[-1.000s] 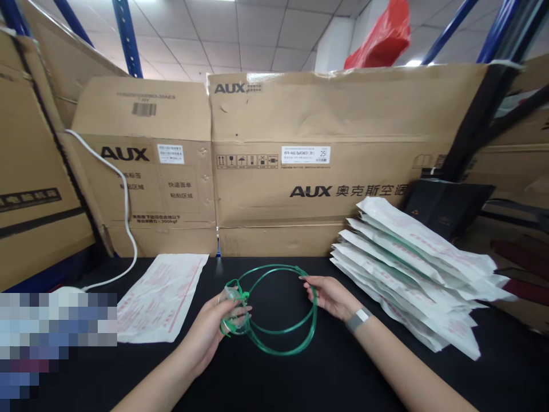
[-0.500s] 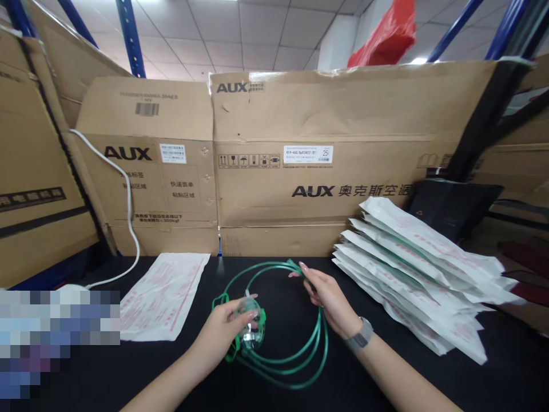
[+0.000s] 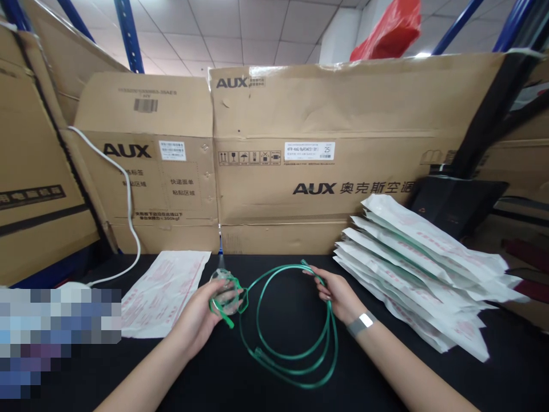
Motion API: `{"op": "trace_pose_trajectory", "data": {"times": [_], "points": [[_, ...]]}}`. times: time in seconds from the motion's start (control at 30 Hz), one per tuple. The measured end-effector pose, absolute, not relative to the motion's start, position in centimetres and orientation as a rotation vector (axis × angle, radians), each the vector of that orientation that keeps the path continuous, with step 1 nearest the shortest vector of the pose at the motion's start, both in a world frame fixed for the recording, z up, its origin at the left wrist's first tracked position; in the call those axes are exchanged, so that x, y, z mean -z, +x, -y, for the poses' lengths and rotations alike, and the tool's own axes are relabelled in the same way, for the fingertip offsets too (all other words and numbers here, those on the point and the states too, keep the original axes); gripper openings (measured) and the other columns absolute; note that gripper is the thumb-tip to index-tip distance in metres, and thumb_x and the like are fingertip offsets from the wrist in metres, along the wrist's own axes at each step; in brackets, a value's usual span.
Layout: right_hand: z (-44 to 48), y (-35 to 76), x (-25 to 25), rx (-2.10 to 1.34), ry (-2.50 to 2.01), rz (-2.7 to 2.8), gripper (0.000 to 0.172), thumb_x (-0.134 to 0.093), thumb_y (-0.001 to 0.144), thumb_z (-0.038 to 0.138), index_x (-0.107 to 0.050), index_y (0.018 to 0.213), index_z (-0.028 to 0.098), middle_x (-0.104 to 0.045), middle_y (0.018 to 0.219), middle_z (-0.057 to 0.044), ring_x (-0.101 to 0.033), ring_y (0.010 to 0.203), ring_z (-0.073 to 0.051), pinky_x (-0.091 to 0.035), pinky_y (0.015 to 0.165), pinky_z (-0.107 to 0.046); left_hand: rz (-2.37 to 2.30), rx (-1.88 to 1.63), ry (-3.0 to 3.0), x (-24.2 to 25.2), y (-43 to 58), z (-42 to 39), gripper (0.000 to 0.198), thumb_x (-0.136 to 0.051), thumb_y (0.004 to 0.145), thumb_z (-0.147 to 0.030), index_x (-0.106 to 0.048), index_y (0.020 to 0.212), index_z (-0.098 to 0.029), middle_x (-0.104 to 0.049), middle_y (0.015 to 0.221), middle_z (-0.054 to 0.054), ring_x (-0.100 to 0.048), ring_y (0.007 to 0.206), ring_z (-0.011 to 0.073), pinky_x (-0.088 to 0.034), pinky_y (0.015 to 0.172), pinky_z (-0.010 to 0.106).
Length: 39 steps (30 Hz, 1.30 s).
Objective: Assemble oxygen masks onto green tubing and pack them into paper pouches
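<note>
My left hand (image 3: 193, 318) cradles a transparent oxygen mask (image 3: 225, 293) with a green strap and fittings, its fingers wrapped around the mask's near side. My right hand (image 3: 338, 295) pinches a length of green oxygen tubing (image 3: 291, 367) between fingers and thumb. The tubing runs from the mask in a wide loop across the black table top (image 3: 274, 395). Its coils hang below my right hand and rest on the table. A flat white-and-pink printed pouch (image 3: 165, 292) lies just left of my left hand.
A tall stack of sealed white pouches (image 3: 412, 269) with green tubing inside lies to the right. Flattened AUX cardboard cartons (image 3: 317, 171) stand behind the table. A white cable (image 3: 127, 212) runs down at left, beside a pixelated patch (image 3: 55, 343).
The mask has risen and moved left in my left hand, toward the table's far edge. The tubing now spreads in a wider loop, and my right hand sits slightly further right.
</note>
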State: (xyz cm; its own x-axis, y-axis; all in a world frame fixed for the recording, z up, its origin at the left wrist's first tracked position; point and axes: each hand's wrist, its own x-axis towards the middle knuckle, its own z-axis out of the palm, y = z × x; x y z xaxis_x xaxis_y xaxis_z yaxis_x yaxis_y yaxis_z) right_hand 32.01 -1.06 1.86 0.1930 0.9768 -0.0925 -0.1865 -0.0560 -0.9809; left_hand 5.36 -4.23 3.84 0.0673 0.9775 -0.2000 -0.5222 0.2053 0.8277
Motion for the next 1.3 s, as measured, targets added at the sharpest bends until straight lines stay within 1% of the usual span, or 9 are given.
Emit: {"op": "trace_pose_trajectory", "data": {"times": [0.17, 0.3, 0.37, 0.47, 0.57, 0.63, 0.83, 1.0, 1.3], "points": [[0.9, 32.3, -1.7, -1.165, -1.243, 0.919, 0.014, -0.06, 0.066, 0.027, -0.054, 0.061, 0.014, -0.037, 0.051, 0.006, -0.017, 0.037, -0.002, -0.011, 0.034, -0.018, -0.893, -1.383, 0.698, -3.8, 5.2, 3.9, 0.013, -0.059, 0.076, -0.023, -0.061, 0.086, -0.014, -0.065, 0.081, 0.006, -0.065, 0.074, 0.0188, -0.052, 0.064, 0.029], [1.8, 31.4, -2.5, -1.258, -1.249, 1.101, 0.018, -0.066, 0.062, 0.029, -0.061, 0.066, 0.013, -0.03, 0.044, 0.009, -0.018, 0.038, -0.003, -0.01, 0.036, -0.018, -0.969, -1.373, 0.927, -3.4, 5.4, 4.0, 0.029, -0.065, 0.069, -0.032, -0.065, 0.09, -0.012, -0.066, 0.078, 0.006, -0.061, 0.065, 0.0139, -0.047, 0.059, 0.023], [2.5, 30.7, -3.1, -1.324, -1.263, 1.21, 0.021, -0.07, 0.06, 0.03, -0.065, 0.067, 0.011, -0.033, 0.042, 0.008, -0.02, 0.038, -0.003, -0.01, 0.037, -0.019, -1.045, -1.327, 1.105, -3.2, 5.6, 4.0, 0.031, -0.067, 0.066, -0.034, -0.067, 0.088, -0.012, -0.067, 0.077, 0.006, -0.057, 0.059, 0.0123, -0.045, 0.056, 0.022], [3.4, 29.5, -3.6, -1.355, -1.25, 1.541, 0.025, -0.068, 0.064, 0.035, -0.07, 0.071, 0.011, -0.041, 0.045, 0.005, -0.029, 0.041, -0.004, -0.016, 0.039, -0.019, -1.126, -1.225, 1.347, -2.7, 6.0, 4.2, 0.026, -0.07, 0.061, -0.03, -0.07, 0.083, -0.016, -0.068, 0.08, 0.006, -0.058, 0.064, 0.0155, -0.044, 0.061, 0.024], [4.1, 28.7, -3.6, -1.221, -1.142, 1.887, 0.028, -0.06, 0.072, 0.04, -0.071, 0.076, 0.015, -0.045, 0.052, 0.003, -0.038, 0.048, -0.007, -0.027, 0.045, -0.021, -1.147, -1.158, 1.545, -2.2, 6.4, 4.5, 0.022, -0.072, 0.058, -0.029, -0.071, 0.077, -0.019, -0.066, 0.081, 0.005, -0.059, 0.078, 0.0205, -0.044, 0.071, 0.026], [4.2, 28.3, -3.5, -1.12, -1.103, 1.953, 0.027, -0.059, 0.074, 0.04, -0.071, 0.076, 0.016, -0.047, 0.057, 0.003, -0.042, 0.052, -0.008, -0.033, 0.052, -0.022, -1.155, -1.126, 1.655, -1.9, 6.7, 4.8, 0.021, -0.073, 0.057, -0.03, -0.071, 0.076, -0.021, -0.063, 0.079, 0.004, -0.058, 0.079, 0.0208, -0.043, 0.072, 0.027], [4.4, 27.9, -3.3, -0.91, -1.138, 1.954, 0.024, -0.058, 0.076, 0.038, -0.071, 0.075, 0.018, -0.053, 0.066, 0.0, -0.049, 0.063, -0.011, -0.037, 0.061, -0.024, -1.123, -1.026, 1.733, -1.7, 6.9, 5.2, 0.02, -0.07, 0.061, -0.028, -0.071, 0.081, -0.022, -0.059, 0.08, 0.004, -0.058, 0.078, 0.0202, -0.045, 0.072, 0.026], [4.5, 27.7, -3.2, -0.858, -1.15, 1.953, 0.024, -0.058, 0.075, 0.038, -0.071, 0.075, 0.018, -0.054, 0.068, -0.001, -0.051, 0.066, -0.012, -0.039, 0.064, -0.024, -1.151, -0.963, 1.865, -1.7, 6.7, 5.2, 0.023, -0.067, 0.064, -0.034, -0.071, 0.085, -0.024, -0.06, 0.079, 0.004, -0.057, 0.077, 0.0207, -0.045, 0.073, 0.029], [4.7, 27.5, -2.8, -0.785, -1.119, 2.007, 0.023, -0.056, 0.077, 0.037, -0.069, 0.075, 0.018, -0.054, 0.071, -0.002, -0.052, 0.07, -0.014, -0.041, 0.066, -0.025, -1.047, -0.864, 1.933, -1.3, 6.5, 5.1, 0.02, -0.055, 0.07, -0.013, -0.069, 0.082, -0.021, -0.051, 0.078, 0.0, -0.056, 0.074, 0.0141, -0.051, 0.072, 0.026]]}}
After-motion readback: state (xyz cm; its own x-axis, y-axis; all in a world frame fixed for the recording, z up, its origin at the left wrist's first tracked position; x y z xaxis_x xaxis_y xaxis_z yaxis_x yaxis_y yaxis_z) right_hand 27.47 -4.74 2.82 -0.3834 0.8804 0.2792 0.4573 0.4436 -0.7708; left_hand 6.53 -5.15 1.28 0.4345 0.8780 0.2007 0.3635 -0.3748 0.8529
